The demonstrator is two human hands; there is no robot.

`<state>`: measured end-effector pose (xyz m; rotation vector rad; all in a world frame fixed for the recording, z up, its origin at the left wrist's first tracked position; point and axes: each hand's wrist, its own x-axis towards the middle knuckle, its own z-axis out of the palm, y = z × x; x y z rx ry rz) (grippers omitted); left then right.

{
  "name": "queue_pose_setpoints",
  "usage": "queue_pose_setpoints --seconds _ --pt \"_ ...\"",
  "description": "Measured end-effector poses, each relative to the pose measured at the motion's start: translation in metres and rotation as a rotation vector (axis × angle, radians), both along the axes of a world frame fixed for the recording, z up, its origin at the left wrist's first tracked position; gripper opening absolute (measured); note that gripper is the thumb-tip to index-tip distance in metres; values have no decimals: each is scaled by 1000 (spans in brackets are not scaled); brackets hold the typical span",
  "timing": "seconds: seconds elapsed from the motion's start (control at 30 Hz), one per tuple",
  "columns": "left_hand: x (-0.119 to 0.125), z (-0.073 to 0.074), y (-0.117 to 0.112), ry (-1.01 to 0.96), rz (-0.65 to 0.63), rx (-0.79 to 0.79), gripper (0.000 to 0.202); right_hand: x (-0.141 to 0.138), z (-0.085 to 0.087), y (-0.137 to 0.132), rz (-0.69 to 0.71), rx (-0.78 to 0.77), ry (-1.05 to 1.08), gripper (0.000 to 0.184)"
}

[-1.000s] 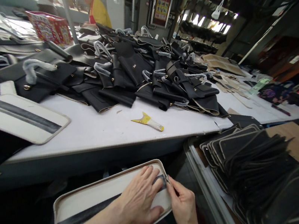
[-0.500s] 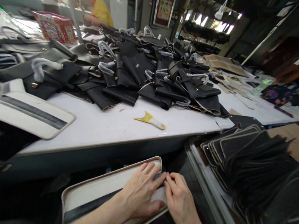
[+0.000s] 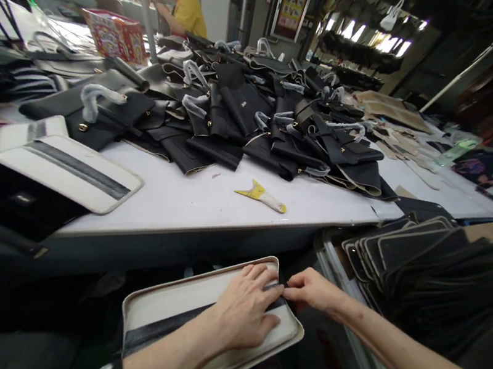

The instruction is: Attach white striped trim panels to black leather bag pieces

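Observation:
A white bag panel with a raised beige rim and a black strip along its middle lies tilted below the table edge. My left hand rests flat over its right half, fingers stretched towards the far corner and thumb apart, covering part of the strip. At the panel's right edge my right hand is closed in a pinch, fingertips meeting the left forefinger. The strip's dark end shows at that spot, seemingly between the right fingertips, though they partly hide it.
Black bags with wrapped handles are heaped on the white table. Nearer lie a yellow-and-white tool and another white panel. Stacked black panels stand at right. A person in yellow sits behind a red basket.
My right hand has moved outward past the panel's right edge, its forearm now coming in from the right. My left hand stays on the panel. The whole view has shifted slightly.

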<state>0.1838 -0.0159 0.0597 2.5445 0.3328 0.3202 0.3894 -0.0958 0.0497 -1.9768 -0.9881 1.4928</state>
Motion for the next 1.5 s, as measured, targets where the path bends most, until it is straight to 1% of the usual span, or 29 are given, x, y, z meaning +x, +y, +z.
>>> queue_pose_setpoints --seconds 0.1,0.17,0.2,0.27,0.33,0.37,0.4,0.43,0.47,0.53,0.6,0.7,0.77,0.83,0.97,1.03,1.13,1.2,1.23,1.27,1.3,1.33,1.4,1.43,1.47,1.5 --pt "3 0 1 0 14 -14 33 8 4 15 77 -143 20 27" --pt "7 -1 5 -8 4 -57 26 9 7 24 111 -210 14 26" --pt "8 -1 8 -15 -7 -97 23 9 7 27 124 -234 11 26" --pt "9 0 17 -53 11 -237 21 8 8 32 138 -269 3 27" --pt "3 5 25 -121 115 -409 19 6 8 34 140 -293 -5 29" --pt "-3 9 28 -154 187 -468 17 6 7 34 138 -302 -9 31" --pt "-11 13 29 -175 255 -487 16 6 5 35 135 -313 -12 33" --pt "-21 16 29 -182 307 -461 15 6 3 35 133 -325 -14 35" --pt "-32 19 28 -174 337 -401 15 7 1 35 133 -338 -14 36" --pt "-55 22 21 -128 354 -242 19 9 -2 35 132 -358 -11 38" --pt "-75 19 11 -66 348 -119 22 10 -4 33 129 -363 -7 37" --pt "-91 8 -2 24 343 -41 25 11 -5 26 117 -340 -9 35" --pt "-92 0 -8 59 360 -11 26 10 -5 22 111 -318 -12 35" --pt "-88 -3 -10 91 390 24 26 9 -7 19 112 -299 -12 34" --pt "-75 0 -9 181 412 104 18 7 -10 23 139 -285 -28 35" --pt "-67 2 -8 210 416 163 20 8 -11 27 166 -262 -51 35" --pt "-55 2 -5 250 405 257 26 9 -7 32 219 -175 -102 34" --pt "-48 1 -3 281 398 291 19 4 -2 31 234 -85 -160 29" --pt "-46 0 -2 289 398 300 15 -1 0 30 218 -11 -217 27" --pt "-44 -1 -2 290 401 305 12 -7 2 27 196 105 -302 29" --pt "-43 -2 -1 288 405 310 11 -15 3 24 192 251 -410 32" --pt "-42 -3 -1 283 407 317 11 -25 4 20 221 413 -526 33" --pt "-39 -4 -1 276 403 341 9 -43 6 13 382 696 -723 25" --pt "-36 -5 -1 271 400 354 7 -50 7 11 477 774 -773 22" --pt "-34 -6 -1 264 393 363 5 -53 9 11 543 795 -777 22" --pt "-30 -7 0 255 388 369 4 -53 11 13 554 792 -758 25"
